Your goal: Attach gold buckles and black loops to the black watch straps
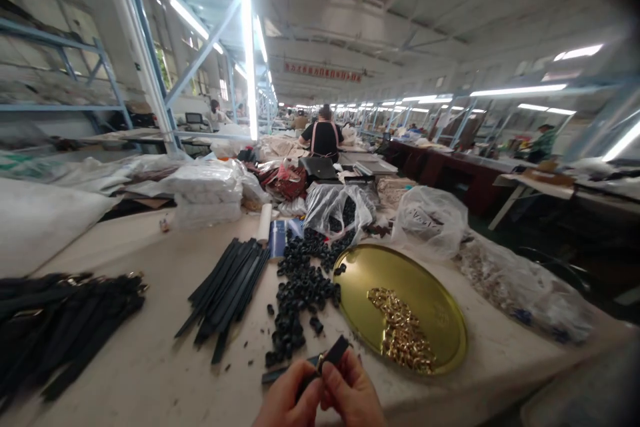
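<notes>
At the front edge of the table, my left hand (pixel 290 395) and my right hand (pixel 351 390) meet with fingers pinched on a black strap (pixel 335 349). One end of the strap rises above my right fingers, and the other points left past my left hand. A small gold metal fitting (pixel 321 360) shows on it between the hands; my fingers hide the rest. Just beyond lies a pile of small black loops (pixel 295 300). To the right, an oval gold tray (pixel 365 273) bears a heap of small gold fittings (pixel 406 337). Flat black straps (pixel 230 287) lie stacked at left.
Black straps with gold hardware (pixel 85 307) are heaped at far left. Plastic-wrapped packs (pixel 205 190), a clear bag of black loops (pixel 340 210) and other plastic bags (pixel 525 280) stand behind and right. A person (pixel 323 137) sits farther back.
</notes>
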{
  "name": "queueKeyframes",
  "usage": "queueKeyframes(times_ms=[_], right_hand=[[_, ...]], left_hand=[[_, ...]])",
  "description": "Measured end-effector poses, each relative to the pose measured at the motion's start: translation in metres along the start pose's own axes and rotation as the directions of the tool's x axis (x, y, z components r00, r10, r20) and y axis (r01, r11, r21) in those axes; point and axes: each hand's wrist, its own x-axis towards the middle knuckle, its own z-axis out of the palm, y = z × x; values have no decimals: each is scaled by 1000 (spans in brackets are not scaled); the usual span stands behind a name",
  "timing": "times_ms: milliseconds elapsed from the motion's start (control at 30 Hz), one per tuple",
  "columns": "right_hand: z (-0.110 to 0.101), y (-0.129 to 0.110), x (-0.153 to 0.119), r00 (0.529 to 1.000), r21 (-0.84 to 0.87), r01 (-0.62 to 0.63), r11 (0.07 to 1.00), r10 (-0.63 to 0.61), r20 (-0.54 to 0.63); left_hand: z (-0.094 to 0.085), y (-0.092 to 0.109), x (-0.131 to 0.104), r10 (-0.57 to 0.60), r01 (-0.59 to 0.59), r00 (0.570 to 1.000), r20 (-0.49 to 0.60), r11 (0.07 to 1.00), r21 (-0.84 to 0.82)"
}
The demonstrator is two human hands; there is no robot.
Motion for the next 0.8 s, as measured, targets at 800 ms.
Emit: queueKeyframes(times_ms=[800], right_hand=[[-16, 28, -16, 957, 84, -286, 954, 280, 80]], left_hand=[[7, -25, -11, -37, 50, 994, 103, 991, -127]])
